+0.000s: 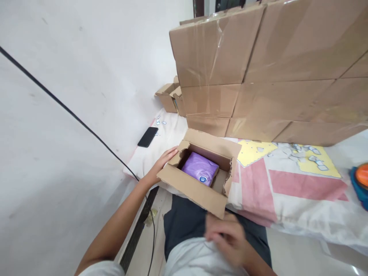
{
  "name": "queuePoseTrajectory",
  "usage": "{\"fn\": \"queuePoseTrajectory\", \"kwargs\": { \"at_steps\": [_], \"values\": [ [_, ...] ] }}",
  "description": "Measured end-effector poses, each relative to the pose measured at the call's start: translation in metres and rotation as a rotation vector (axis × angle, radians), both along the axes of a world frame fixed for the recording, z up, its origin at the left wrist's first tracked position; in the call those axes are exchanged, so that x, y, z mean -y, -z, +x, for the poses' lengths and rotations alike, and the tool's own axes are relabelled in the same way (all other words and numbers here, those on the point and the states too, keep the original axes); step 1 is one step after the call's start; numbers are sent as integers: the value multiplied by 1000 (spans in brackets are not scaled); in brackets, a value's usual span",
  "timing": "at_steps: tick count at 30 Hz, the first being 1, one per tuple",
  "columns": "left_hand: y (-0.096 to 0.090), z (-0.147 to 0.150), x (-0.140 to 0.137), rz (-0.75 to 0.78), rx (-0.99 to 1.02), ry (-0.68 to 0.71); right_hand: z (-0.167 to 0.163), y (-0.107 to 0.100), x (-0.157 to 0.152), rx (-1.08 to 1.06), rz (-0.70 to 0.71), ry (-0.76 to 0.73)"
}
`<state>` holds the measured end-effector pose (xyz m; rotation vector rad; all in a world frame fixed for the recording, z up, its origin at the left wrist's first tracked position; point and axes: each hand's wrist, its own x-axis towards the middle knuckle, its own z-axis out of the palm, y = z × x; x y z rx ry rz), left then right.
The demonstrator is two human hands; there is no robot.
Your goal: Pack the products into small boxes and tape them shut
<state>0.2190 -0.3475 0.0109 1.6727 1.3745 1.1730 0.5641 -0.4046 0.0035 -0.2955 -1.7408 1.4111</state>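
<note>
We seem to be steadying the box [212, 152], purple pack [199, 168] inside, left hand [163, 160] uncurled against its end; our right hand [227, 238] (blurred, we cannot tell its grip) probably needs to clear the flap [194, 190] next.

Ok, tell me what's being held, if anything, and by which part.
The left hand rests on the left end of the open box; whether it grips cannot be told. The blurred right hand shows nothing held.

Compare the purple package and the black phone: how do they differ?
The purple package is bulky; the black phone is thin. The package sits inside the open cardboard box, while the phone lies outside it on the patterned cloth. Both look roughly rectangular, and neither is held.
</note>
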Motion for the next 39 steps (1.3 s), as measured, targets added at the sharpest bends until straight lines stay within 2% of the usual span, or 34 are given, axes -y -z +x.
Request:
{"fn": "queuePoseTrajectory", "kwargs": {
  "at_steps": [2, 3, 4, 5, 6, 8, 10, 12, 15, 17, 20, 22, 24, 27, 30, 32, 33, 34, 36, 39],
  "values": [
    [6, 10, 16, 45, -92, 76, 36, -5, -8, -155, 98, 413],
    [9, 16, 22, 74, -126, 92, 49, -7, -15, -158, 139, 591],
    [14, 24, 26, 101, -143, 93, 58, -9, -25, -109, 177, 717],
    [18, 33, 29, 117, -137, 83, 63, -11, -35, -25, 219, 766],
    [22, 44, 32, 128, -122, 65, 65, -13, -45, 85, 258, 743],
    [27, 68, 37, 140, -75, 5, 63, -18, -63, 266, 311, 590],
    [28, 91, 39, 163, -18, -98, 57, -21, -72, 319, 320, 481],
    [23, 110, 39, 173, 58, -239, 53, -20, -76, 270, 289, 488],
    [12, 130, 35, 71, 197, -403, 49, -14, -78, 195, 177, 556],
    [6, 139, 33, 25, 265, -464, 48, -11, -83, 157, 43, 603],
    [0, 146, 34, 33, 306, -497, 46, -15, -94, 25, -125, 586],
    [0, 149, 37, 21, 305, -501, 43, -22, -99, -88, -105, 583],
    [-1, 150, 39, 9, 275, -506, 41, -28, -99, -95, 12, 622],
    [-5, 149, 41, 60, 157, -539, 41, -28, -94, 46, 152, 646],
    [-20, 151, 43, 334, -154, -565, 44, -20, -91, 92, 184, 618],
    [-34, 157, 45, 527, -408, -446, 46, -15, -91, 98, 203, 596],
    [-41, 161, 46, 566, -527, -346, 48, -13, -92, 99, 216, 591],
    [-47, 165, 45, 558, -633, -239, 49, -12, -93, 99, 230, 586],
    [-54, 175, 43, 452, -812, -74, 50, -10, -95, 108, 267, 580],
    [-53, 186, 36, 300, -963, 0, 51, -8, -98, 128, 323, 593]
  ]
}}
